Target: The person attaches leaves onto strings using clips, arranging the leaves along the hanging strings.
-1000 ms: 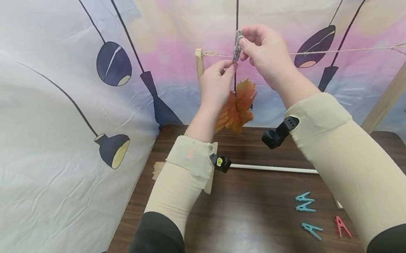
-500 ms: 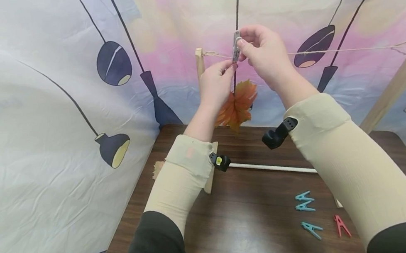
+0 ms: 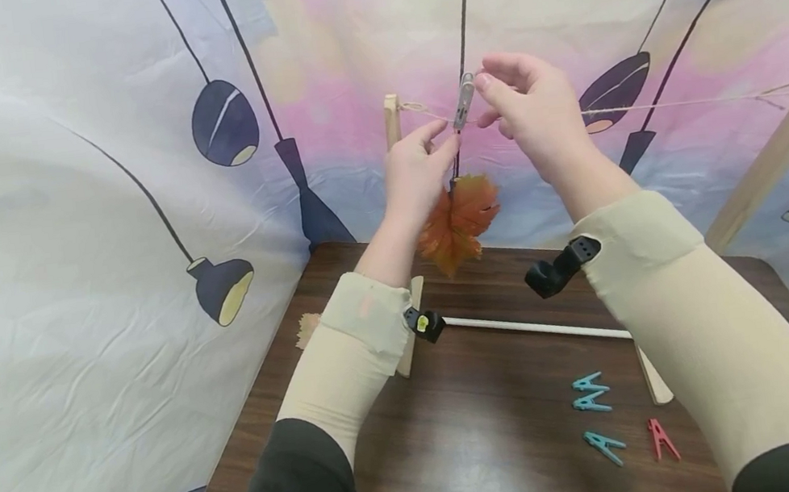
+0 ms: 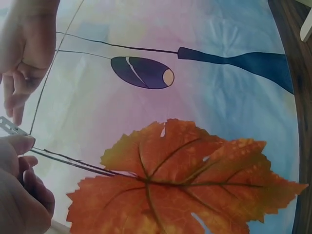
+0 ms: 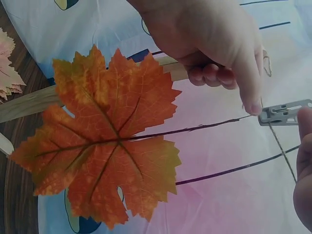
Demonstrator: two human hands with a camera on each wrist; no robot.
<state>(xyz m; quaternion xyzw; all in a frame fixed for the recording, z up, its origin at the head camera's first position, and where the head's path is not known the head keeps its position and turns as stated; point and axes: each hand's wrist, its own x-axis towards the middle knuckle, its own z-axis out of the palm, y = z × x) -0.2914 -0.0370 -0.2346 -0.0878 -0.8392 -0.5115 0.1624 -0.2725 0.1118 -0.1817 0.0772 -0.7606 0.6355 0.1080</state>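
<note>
A grey clothespin is clipped on the string, tilted slightly. Below it, by its thin stem, hangs an orange maple leaf, broad in the left wrist view. My left hand is at the lower end of the clothespin, its thumb and index finger parted in the head view. One of its fingertips meets the clothespin where the stem ends. To the right is my right hand, its fingers loosely spread, with a small gap to the clothespin in the head view.
The string runs between two wooden posts. A white rod joins the stand's feet low down. On the dark wooden table lie several blue clothespins, a red clothespin and a pale leaf at left.
My right hand has let go of the clothespin and drawn back to the right. The left thumb and index finger have parted slightly. The clothespin and leaf have sunk a little.
</note>
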